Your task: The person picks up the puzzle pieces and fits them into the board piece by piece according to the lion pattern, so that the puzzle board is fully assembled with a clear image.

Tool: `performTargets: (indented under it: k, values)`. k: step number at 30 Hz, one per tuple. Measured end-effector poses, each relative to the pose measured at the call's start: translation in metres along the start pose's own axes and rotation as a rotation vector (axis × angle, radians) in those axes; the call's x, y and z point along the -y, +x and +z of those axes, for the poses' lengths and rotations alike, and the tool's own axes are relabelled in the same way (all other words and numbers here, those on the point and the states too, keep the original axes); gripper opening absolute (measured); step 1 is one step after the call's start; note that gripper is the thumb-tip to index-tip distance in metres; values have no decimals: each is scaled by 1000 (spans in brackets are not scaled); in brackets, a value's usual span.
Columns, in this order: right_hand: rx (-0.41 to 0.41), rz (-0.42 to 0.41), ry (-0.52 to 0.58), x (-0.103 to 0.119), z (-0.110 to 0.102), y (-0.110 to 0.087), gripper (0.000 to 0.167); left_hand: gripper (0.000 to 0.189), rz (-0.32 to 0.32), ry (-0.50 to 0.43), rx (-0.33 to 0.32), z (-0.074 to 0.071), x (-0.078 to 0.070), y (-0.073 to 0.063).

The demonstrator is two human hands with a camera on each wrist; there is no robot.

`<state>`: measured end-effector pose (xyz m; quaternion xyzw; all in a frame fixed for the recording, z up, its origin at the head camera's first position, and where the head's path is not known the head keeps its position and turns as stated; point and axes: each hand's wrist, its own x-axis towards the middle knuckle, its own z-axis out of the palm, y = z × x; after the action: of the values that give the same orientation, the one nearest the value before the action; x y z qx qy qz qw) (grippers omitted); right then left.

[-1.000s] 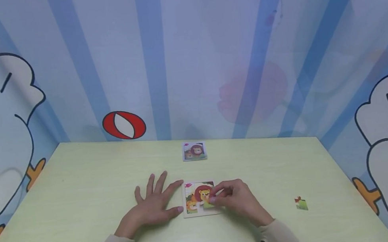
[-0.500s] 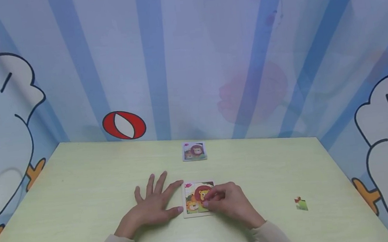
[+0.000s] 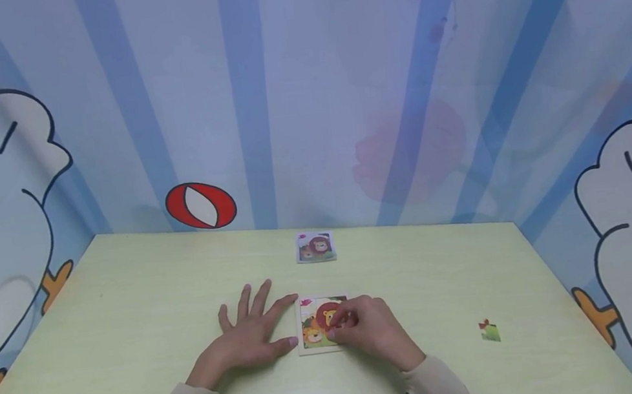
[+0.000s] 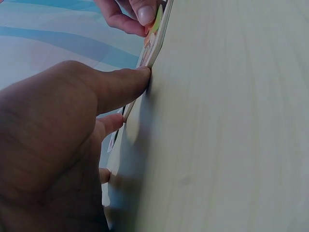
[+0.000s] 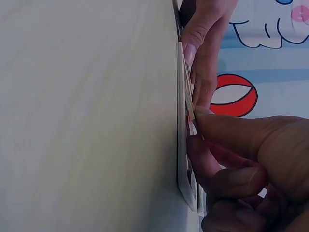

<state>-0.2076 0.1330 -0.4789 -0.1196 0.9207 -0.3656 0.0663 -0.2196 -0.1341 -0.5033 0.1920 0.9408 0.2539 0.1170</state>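
A small square lion jigsaw puzzle [image 3: 309,328] in a pale frame lies on the table between both hands. My left hand [image 3: 247,341] rests on the table with fingers spread, thumb and index fingertips at the frame's left edge. From the right, my right hand [image 3: 369,331] reaches over the puzzle and covers its right part. Its thumb and index finger pinch a puzzle piece with a green area [image 4: 158,18] low over the frame. The right wrist view shows that piece [image 5: 189,96] tilted against the frame, one end raised at the fingertips.
A loose puzzle piece [image 3: 489,331], green with a bit of red, lies on the table [image 3: 544,353] at the right. Behind the puzzle lies a square picture [image 3: 315,247] with the same lion. A printed blue curtain [image 3: 304,94] hangs beyond the table's far edge.
My right hand has moved left over the puzzle with the pinched piece, which now covers the pale gap at the lower middle. My left hand stays at the frame's edge.
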Motion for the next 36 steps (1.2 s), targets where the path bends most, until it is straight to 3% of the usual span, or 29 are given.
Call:
performTargets:
  k: [5,16,27,36]
  values:
    - [15,-10,-19,0,-1,1,10,80,-2,-11,7,-5,-5,-3]
    - [54,-20,-25,-3,-1,5,10,79,-1,-9,-9,2,2,1]
    - [123,34,-27,3,-4,6,17,79,-5,-1,-11,5,5,2]
    - [110,68,-38,-1,-3,5,26,79,-11,-16,5,-2,-2,-1]
